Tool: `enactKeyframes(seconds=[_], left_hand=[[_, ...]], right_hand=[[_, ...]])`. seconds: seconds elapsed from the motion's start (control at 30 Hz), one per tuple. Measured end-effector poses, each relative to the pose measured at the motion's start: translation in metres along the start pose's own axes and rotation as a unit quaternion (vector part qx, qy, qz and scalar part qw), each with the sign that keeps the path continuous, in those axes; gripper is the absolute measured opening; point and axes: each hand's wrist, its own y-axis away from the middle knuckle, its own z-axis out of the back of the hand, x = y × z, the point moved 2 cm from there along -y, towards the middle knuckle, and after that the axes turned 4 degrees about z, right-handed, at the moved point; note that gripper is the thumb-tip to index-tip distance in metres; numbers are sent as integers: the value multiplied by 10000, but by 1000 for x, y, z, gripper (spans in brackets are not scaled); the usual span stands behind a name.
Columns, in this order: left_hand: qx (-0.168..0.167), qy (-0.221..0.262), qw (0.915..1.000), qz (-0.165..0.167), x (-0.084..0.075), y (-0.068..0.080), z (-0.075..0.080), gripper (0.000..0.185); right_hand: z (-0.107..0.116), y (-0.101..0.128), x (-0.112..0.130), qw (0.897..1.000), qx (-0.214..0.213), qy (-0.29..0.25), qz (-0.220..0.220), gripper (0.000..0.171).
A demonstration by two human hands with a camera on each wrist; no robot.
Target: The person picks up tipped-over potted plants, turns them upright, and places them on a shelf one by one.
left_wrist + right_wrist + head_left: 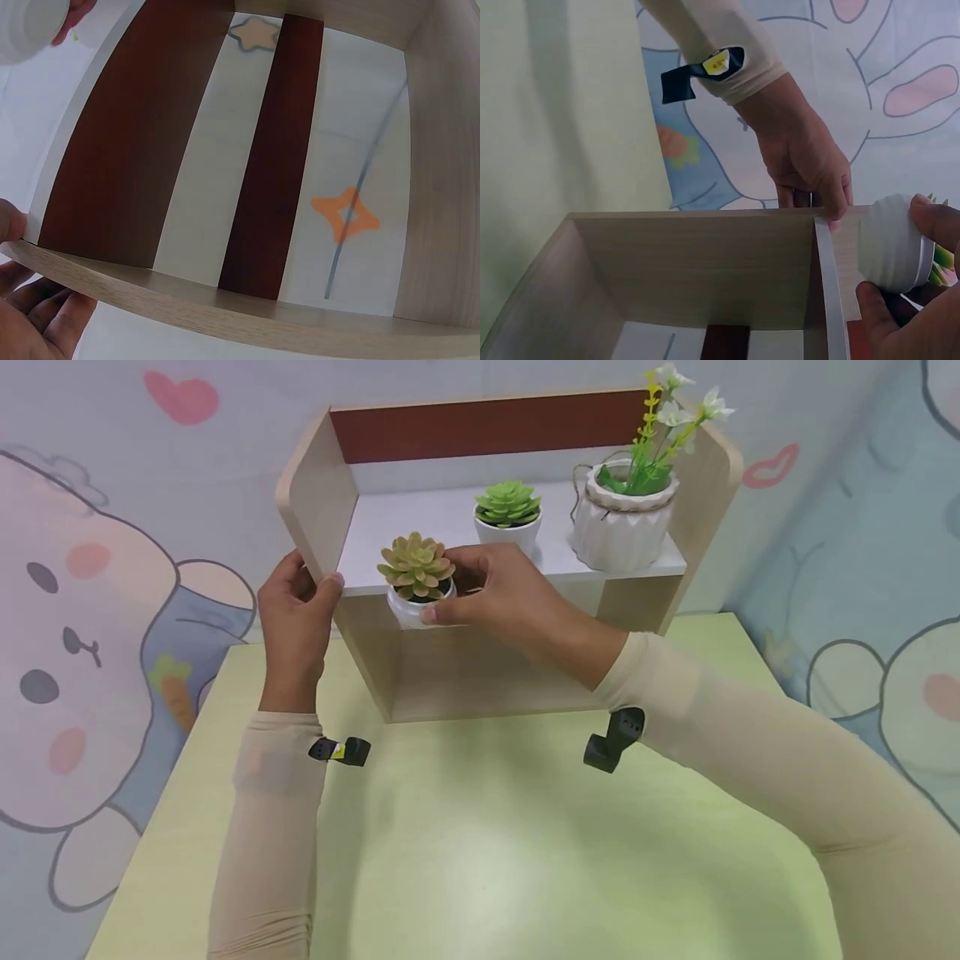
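Note:
My right hand point(517, 589) pinches a small white pot point(894, 244) holding a pinkish-green succulent point(416, 567). In the head view the pot overlaps the front edge of the upper shelf point(457, 556), near its left end. With my left hand point(296, 622) I grip the left side panel point(318, 497) of the wooden shelf unit, thumb at the front edge where shelf and panel meet, fingers round the outside. A green succulent point(508, 503) in a white pot stands mid-shelf. To its right is a ribbed white pot point(624, 531) with white flowers and a twine band.
The shelf unit stands on a pale green table point(480, 843) against a cartoon-printed backdrop point(97, 610). Its lower compartment point(465, 672) opens toward me below the upper shelf. Dark red strips point(274, 157) show at the back. Both wrists wear small black cameras.

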Motion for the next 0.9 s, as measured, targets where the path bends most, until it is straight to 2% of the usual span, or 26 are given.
enactKeyframes(seconds=[0.1, 0.4, 0.57, 0.9], left_hand=[[23, -38, 10000, 26, 0, -1, -2, 46], [14, -146, 9999, 69, 0, -1, -3, 48], [-56, -147, 9999, -3, -2, -1, -3, 47], [-81, 41, 9999, -71, 0, 1, -1, 46]], right_hand=[[-2, -6, 4, 9999, -44, -144, 75, 53], [-8, -24, 6, 9984, -383, -73, 401, 44], [-10, -37, 6, 9965, -542, 302, 566, 42], [-16, -60, 0, 9950, -655, 721, 234, 39]])
